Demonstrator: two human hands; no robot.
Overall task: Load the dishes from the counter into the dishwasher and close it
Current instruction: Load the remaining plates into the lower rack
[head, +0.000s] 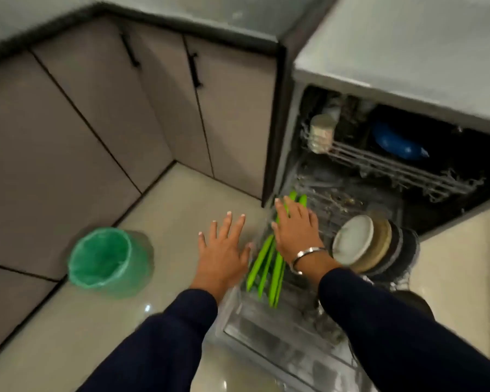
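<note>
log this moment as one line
dishwasher door: open | lower rack: out | right hand: flat on green plates | left hand: open, empty

Two hands (pixel 222 251), four green plates (pixel 266 267), one bin (pixel 108 258)

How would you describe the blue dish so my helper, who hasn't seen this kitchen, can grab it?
Find the open dishwasher under the grey counter. On its upper rack, far back in the dark interior, lies the blue dish. It is the only blue item; the pale jar on that rack stands further left.
</note>
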